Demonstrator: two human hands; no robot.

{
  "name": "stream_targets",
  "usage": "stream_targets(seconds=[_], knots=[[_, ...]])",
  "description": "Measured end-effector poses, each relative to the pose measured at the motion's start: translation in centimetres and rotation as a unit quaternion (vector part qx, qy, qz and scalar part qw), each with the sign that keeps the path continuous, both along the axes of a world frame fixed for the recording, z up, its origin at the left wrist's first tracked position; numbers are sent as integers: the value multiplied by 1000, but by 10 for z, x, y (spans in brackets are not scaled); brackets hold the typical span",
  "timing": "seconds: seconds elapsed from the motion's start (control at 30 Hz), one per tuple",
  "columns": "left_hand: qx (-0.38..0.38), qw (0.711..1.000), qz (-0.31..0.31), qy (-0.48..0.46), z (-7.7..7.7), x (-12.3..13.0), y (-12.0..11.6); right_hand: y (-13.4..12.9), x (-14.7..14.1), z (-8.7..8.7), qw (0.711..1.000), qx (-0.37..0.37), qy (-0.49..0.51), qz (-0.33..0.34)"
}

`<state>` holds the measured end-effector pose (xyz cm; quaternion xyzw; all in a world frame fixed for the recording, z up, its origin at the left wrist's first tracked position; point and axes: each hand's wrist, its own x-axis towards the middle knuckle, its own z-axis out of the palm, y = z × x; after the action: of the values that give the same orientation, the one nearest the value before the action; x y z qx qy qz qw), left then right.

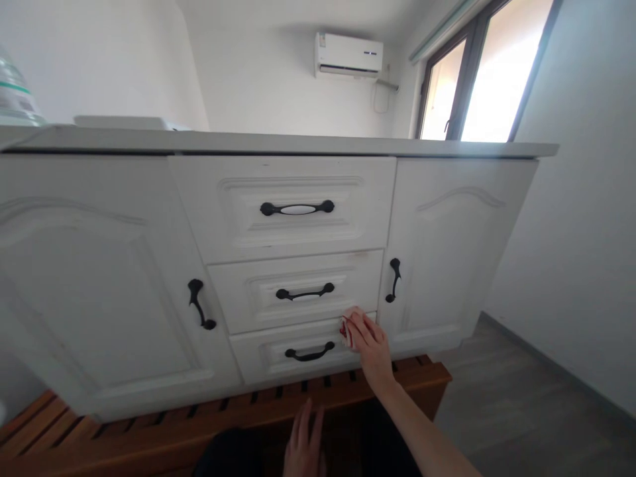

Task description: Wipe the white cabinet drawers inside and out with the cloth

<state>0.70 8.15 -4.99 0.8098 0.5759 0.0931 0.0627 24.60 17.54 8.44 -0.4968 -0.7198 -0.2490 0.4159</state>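
Observation:
My right hand (pixel 370 341) is closed on a crumpled red and white cloth (pixel 349 329). It presses the cloth against the right end of the bottom drawer (pixel 271 358) of a white cabinet, near the gap below the middle drawer (pixel 258 305). Lower down, my left hand (pixel 304 444) is near the edge of a slatted wooden bench (pixel 268 414), its fingers stretched out and holding nothing. Three drawers with dark handles are shut, the top drawer (pixel 233 225) among them.
Cabinet doors with dark handles flank the drawers, one door on the left (pixel 89 285) and one on the right (pixel 447 252). The countertop (pixel 298 144) overhangs them. A clear bottle (pixel 17 96) stands at the far left. My dark-clothed legs are below.

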Motion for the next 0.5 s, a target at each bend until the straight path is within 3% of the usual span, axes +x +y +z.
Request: stream_targets(seconds=[0.1,0.17,0.23,0.3,0.37,0.5], knots=[[210,976,14,-52,43,5,36,-26,-22,-33,984,-69,164,26],[247,967,12,-60,70,9,55,-51,-45,-60,932,-126,336,48],[238,969,2,-68,87,12,68,-80,-68,-85,855,-206,468,85],[228,971,4,-76,93,16,75,-106,-88,-101,771,-350,505,166],[225,970,14,-86,91,19,77,-126,-100,-107,708,-453,495,222],[216,969,37,-110,91,25,76,-139,-111,-98,670,-507,490,230]])
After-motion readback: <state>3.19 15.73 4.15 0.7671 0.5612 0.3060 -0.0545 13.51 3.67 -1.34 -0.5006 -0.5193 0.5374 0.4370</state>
